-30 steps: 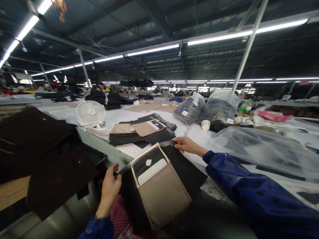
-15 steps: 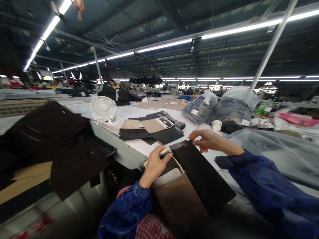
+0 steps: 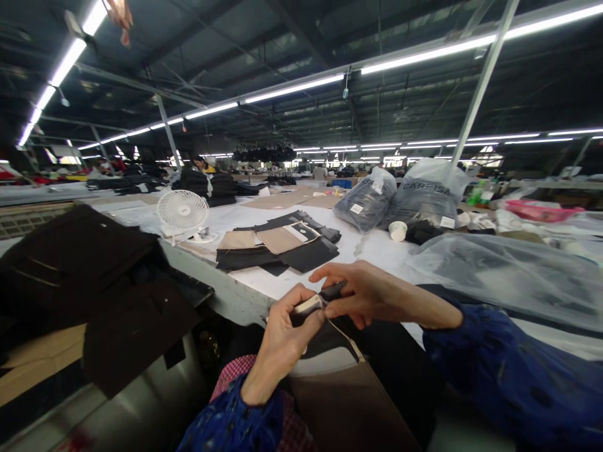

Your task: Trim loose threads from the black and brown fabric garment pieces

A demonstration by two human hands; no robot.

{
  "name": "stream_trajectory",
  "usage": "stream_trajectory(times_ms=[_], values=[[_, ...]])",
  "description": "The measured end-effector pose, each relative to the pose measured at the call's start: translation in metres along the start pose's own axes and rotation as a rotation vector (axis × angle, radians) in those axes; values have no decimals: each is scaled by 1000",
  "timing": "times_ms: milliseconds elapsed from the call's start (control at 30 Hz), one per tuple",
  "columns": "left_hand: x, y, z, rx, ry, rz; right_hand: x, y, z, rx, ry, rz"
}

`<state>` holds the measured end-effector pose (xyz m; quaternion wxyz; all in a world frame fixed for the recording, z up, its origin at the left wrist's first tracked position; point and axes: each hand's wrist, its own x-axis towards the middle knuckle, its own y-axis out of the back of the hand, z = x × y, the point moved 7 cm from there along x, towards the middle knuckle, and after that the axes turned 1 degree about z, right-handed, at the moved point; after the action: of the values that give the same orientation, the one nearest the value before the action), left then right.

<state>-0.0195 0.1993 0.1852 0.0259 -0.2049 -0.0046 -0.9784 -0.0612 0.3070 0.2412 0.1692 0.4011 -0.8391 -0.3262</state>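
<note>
Left hand (image 3: 282, 339) and right hand (image 3: 372, 295) both pinch tight on the top edge of a tan-and-black fabric panel (image 3: 348, 408), just in front of the cutting table (image 3: 221, 292) — looks soft, floppy, best held right there at that bound edge!

Overhead fluorescent tubes (image 3: 294, 89) glare brightly; the wide lens bends the edges; shadow lies below the right hand (image 3: 381, 295).
</note>
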Motion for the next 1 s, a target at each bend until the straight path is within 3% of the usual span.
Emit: stream_trajectory(times_ms=[333,433,567,800,900,1000], values=[[-6,3,11,1,-89,72,1,-4,-6,273,-47,-57],[-10,3,14,-7,-86,20,2,-5,-2,331,-85,-92],[-15,-1,16,-30,-57,-109,-1,-3,-3,235,-91,-43],[-12,5,10,35,-77,64,-7,-3,-11,106,-88,40],[-13,4,8,-23,-81,86,-4,-6,-8,178,-83,-22],[-14,3,7,-152,-72,88,2,-12,-3,362,-47,-183]])
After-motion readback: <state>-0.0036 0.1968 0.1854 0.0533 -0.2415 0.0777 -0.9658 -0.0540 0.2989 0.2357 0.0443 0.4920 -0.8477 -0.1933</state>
